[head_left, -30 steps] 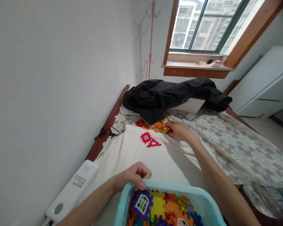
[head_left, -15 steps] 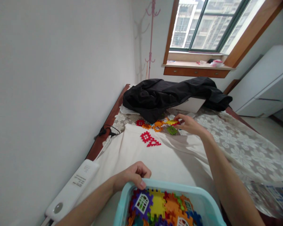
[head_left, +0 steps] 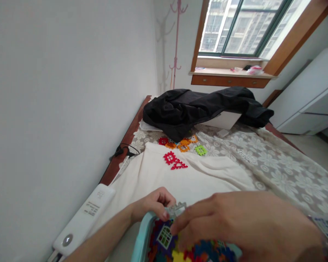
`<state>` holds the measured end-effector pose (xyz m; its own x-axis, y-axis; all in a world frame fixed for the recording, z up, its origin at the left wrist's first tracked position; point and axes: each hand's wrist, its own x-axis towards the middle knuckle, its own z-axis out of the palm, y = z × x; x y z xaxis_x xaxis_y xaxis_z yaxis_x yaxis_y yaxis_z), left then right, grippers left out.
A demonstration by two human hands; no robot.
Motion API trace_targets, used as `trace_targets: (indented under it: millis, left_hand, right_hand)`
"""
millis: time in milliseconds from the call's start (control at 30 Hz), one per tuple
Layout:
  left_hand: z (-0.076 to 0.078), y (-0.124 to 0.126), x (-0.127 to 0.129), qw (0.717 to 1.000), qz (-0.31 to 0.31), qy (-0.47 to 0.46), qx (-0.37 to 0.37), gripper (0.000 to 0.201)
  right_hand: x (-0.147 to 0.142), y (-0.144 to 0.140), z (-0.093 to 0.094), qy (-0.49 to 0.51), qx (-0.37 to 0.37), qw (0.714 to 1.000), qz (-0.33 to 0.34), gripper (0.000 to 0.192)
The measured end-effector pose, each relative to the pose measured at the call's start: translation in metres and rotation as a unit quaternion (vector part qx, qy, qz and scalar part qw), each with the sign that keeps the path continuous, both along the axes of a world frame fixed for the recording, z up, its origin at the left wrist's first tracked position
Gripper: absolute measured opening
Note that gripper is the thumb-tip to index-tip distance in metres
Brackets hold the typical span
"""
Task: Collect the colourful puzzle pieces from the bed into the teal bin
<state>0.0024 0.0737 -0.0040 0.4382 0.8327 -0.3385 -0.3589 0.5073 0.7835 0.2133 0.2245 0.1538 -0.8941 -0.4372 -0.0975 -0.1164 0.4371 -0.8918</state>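
My left hand (head_left: pixel 154 204) is closed on the near-left part of the far rim of a light blue plastic basket (head_left: pixel 142 236), thumb on top. Over the basket, my right hand (head_left: pixel 215 218) reaches in from the right with fingers stretched out, its thumb hidden. A greyish see-through toothed piece (head_left: pixel 177 209) lies by the rim between both hands; whether either touches it is unclear. Colourful interlocking plastic pieces fill the basket, among them a purple piece with a white window (head_left: pixel 164 235). My right hand covers much of the basket.
On the white cloth lie a red square piece (head_left: pixel 170 158) and a red triangular piece (head_left: pixel 179 165). Farther off are a green piece (head_left: pixel 200 150) and orange pieces (head_left: pixel 184 146), beside a black garment (head_left: pixel 196 109). A white power strip (head_left: pixel 84 218) lies left, along the wall.
My right hand has come back from the far pieces to the basket. The yellow and red pieces it was at are gone from the bed. My left hand keeps its hold on the rim.
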Motion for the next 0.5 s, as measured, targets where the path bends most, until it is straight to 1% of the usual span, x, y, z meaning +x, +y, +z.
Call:
trace_targets:
  millis: [67, 100, 167, 233, 300, 367, 467, 500]
  left_hand:
    - [-0.001, 0.0, 0.0, 1.0, 0.0, -0.003, 0.0, 0.037]
    - [-0.001, -0.001, 0.0, 1.0, 0.001, -0.004, 0.001, 0.037]
    - [-0.002, -0.001, 0.001, 1.0, 0.007, -0.006, 0.002, 0.037]
    - [-0.001, -0.001, 0.001, 1.0, 0.014, -0.006, 0.004, 0.037]
    - [0.001, 0.0, 0.002, 1.0, 0.013, -0.007, 0.005, 0.037]
    - [0.003, 0.001, 0.002, 1.0, 0.006, -0.006, 0.006, 0.036]
    - [0.006, 0.002, 0.002, 1.0, -0.003, -0.004, 0.004, 0.035]
    - [0.007, 0.002, 0.002, 1.0, -0.004, -0.004, 0.003, 0.035]
  right_hand:
    - [-0.004, -0.001, -0.003, -0.014, -0.007, 1.0, 0.006, 0.054]
    - [-0.007, 0.003, -0.005, -0.014, -0.012, 1.0, -0.007, 0.052]
    - [-0.019, 0.017, -0.014, -0.002, -0.019, 0.998, -0.063, 0.044]
    - [-0.035, 0.035, -0.031, 0.014, -0.014, 0.991, -0.133, 0.035]
    - [-0.054, 0.053, -0.055, 0.032, -0.004, 0.983, -0.179, 0.029]
    - [-0.072, 0.068, -0.086, 0.062, 0.048, 0.966, -0.247, 0.022]
    - [-0.093, 0.082, -0.131, 0.097, 0.146, 0.916, -0.36, 0.018]
    - [-0.098, 0.083, -0.144, 0.112, 0.176, 0.901, -0.381, 0.019]
